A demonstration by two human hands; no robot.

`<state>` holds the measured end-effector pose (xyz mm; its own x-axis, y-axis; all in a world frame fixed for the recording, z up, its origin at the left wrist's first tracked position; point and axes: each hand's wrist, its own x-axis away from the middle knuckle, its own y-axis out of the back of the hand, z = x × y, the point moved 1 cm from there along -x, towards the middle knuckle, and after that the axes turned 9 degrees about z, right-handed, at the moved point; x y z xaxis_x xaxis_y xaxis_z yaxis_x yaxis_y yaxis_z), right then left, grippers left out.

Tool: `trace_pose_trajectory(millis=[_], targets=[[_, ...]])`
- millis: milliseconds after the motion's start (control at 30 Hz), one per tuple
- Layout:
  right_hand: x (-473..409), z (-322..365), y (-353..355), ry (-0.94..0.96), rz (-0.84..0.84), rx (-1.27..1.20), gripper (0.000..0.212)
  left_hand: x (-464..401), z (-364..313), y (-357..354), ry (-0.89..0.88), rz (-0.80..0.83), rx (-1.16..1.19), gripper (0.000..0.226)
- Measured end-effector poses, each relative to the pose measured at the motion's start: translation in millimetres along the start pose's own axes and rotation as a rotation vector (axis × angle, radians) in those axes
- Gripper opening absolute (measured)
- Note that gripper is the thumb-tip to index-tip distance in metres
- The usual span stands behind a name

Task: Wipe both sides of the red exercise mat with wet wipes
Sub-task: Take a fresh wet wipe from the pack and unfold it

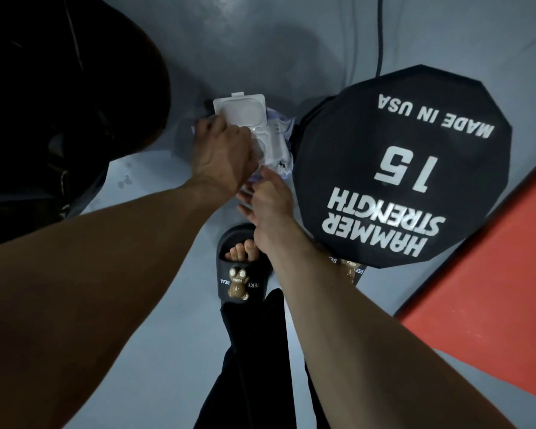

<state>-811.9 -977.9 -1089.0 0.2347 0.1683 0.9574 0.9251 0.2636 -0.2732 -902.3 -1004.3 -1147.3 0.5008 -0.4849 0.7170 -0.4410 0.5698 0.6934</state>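
Your left hand [220,156] pressed curled fingers on the wet wipes pack [260,137], lid open; your right hand [268,196] pinched its near edge. You needed to hold it steady and draw one wipe slowly.

- One pack of wet wipes [260,140] with the white lid open, on the floor [155,193].
- One black dumbbell [406,168], marked 15.
- One red exercise mat [489,264], at the right edge of the floor.
- Two hands: left hand [222,156], right hand [271,205].
- Two slippers: one slipper [240,270] in full view, second slipper [351,270] mostly hidden.
- One black cable [381,35].
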Motion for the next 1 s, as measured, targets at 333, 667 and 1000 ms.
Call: trace_pose_trajectory(millis=[333,667,1000], targets=[[15.0,-7.6,-4.8,0.02,0.025,0.163,0.042,30.7,12.6,19.3,-0.212,0.015,0.08,0.048],[79.3,-15.2,-13.5,0.102,0.018,0.141,0.028,127.1,22.7,89.8,-0.152,0.067,0.628,0.022],[238.2,-8.0,-19.6,0.276,-0.009,-0.114,0.035,241.2,12.4,203.8,-0.097,0.128,1.249,0.03]])
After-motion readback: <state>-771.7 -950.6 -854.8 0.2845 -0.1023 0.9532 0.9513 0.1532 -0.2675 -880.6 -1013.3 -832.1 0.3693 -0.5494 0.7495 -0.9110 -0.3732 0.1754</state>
